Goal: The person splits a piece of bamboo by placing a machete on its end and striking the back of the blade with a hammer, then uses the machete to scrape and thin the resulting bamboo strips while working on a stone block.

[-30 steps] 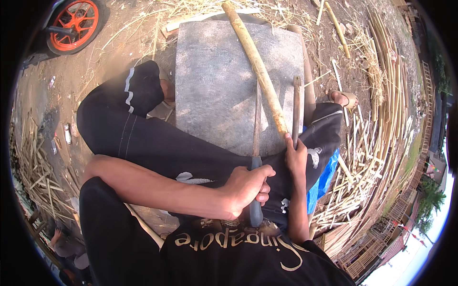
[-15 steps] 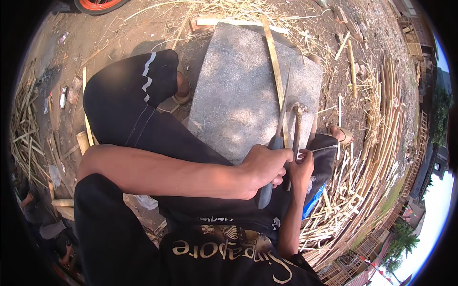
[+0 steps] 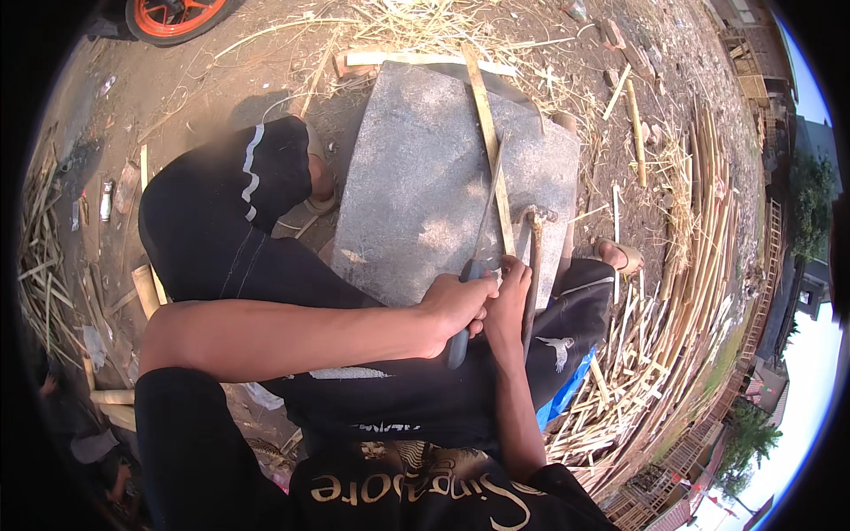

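Note:
My left hand [image 3: 456, 308] is closed round the blue-grey handle of a long-bladed knife [image 3: 490, 208], its blade pointing away from me. My right hand [image 3: 509, 296] is beside it, fingers pinched at the near end of a flat bamboo strip [image 3: 487, 115]. The strip runs away from me across a grey slab [image 3: 407, 150], the blade lying close along its left side. A hammer [image 3: 534, 252] rests just right of my right hand, head on the slab and handle toward my lap. My fingers hide the strip's near tip.
My legs in dark trousers [image 3: 221, 212] flank the slab. Split bamboo strips [image 3: 629, 380] and long poles [image 3: 708, 221] are piled at the right. Shavings [image 3: 425, 31] lie beyond the slab. An orange-rimmed wheel [image 3: 177, 18] stands far left; bamboo pieces [image 3: 44, 265] lie at the left.
My right hand has left the hammer handle and moved left to the bamboo strip's near end. The knife in my left hand has shifted left, now along the strip's left side.

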Tool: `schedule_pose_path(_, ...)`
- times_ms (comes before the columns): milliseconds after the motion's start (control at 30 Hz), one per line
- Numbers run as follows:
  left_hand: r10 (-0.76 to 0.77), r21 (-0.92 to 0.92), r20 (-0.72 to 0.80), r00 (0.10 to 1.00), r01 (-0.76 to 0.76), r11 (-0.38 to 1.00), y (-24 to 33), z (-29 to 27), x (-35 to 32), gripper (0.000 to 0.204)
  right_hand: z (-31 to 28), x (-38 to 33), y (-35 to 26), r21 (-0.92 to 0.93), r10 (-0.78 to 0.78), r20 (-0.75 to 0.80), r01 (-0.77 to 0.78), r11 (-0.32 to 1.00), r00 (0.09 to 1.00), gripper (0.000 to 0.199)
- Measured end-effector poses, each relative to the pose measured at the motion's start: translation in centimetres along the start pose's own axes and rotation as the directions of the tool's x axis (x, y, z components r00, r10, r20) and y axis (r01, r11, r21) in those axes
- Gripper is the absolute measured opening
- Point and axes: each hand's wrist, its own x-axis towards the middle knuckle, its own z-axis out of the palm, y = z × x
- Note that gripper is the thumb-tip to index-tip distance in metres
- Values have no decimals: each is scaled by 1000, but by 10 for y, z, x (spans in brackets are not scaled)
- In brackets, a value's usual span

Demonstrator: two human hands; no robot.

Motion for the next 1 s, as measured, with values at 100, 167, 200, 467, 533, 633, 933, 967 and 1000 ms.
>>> schedule_pose_path(100,11,-7,-38,999,-11,1000,-1,2,-2,20,9,2,-8,-175,-117,-123,95,980,985,55)
schedule_pose_path(167,15,-5,-35,999,-15,1000,-1,7,-5,22,12,8,-2,-221,-145,-136,112,969,980,57)
schedule_pose_path(200,8,-13,-27,1000,-8,1000,-1,8,-8,23,15,9,4,-214,-126,-135,96,972,983,56)
schedule_pose_path(467,17,176,62,998,-27,984,-29,8,-21,24,5,18,4,41,91,-19,-90,995,996,32)
schedule_pose_path(533,12,238,77,997,-30,971,-33,7,-26,27,5,16,9,227,91,9,-91,970,996,26)
schedule_pose_path(633,5,355,87,996,-36,934,-28,5,-28,29,24,17,45,159,-16,-16,18,987,1000,30)
schedule_pose_path(933,33,535,146,989,-106,838,-24,-2,-17,30,-6,-7,3,676,385,126,-363,641,914,58)
schedule_pose_path(967,194,617,162,967,-253,745,-28,-3,-16,32,-10,-14,1,715,412,213,-429,552,886,64)
schedule_pose_path(1000,346,685,199,917,-383,620,-34,-4,-12,34,-11,-23,4,733,438,346,-531,425,829,77)
